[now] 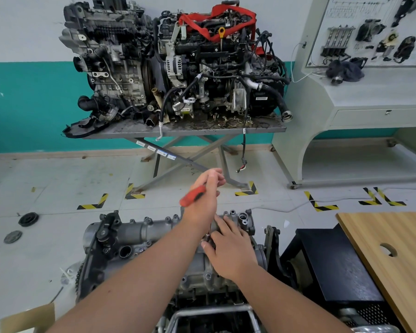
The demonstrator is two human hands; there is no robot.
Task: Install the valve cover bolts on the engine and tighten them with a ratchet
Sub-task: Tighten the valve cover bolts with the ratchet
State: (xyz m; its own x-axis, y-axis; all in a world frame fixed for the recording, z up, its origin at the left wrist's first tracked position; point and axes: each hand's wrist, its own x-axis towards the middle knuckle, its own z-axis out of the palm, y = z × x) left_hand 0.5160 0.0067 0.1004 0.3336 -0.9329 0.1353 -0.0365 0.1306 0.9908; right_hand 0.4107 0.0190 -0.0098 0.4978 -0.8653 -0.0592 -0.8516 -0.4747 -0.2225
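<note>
The person's left hand (203, 200) is raised over the far edge of the valve cover (154, 230), fingers curled tight round the red-and-black handle (193, 195) of a ratchet; the handle sticks out to the left, blurred, and a thin dark shaft (209, 230) drops from under the hand toward the cover. The right hand (229, 251) lies flat on the cover's right part, fingers fairly straight and spread, thumb & forefinger closing in on the shaft's lower end, where a small metal socket (207, 236) shows; can't tell if they actually pinch it or just steady it. No bolt head is visible under the socket. The cover is grey cast metal w/ several bolt bosses along its far rim, and it sits atop the engine (111, 265) in the foreground, directly below the camera. Behind, against the teal-and-white wall, 2 more engines stand side by side on a grey scissor-leg table (190, 131): a bare one (108, 61) at left, and at right one (221, 68) w/ a red strap (216, 20) looped over its top. A parts display board (375, 32) stands at far right, a wooden panel (394, 248) w/ a round hole lies at near right, and yellow-black tape corners (93, 203) mark the tiled floor.
</note>
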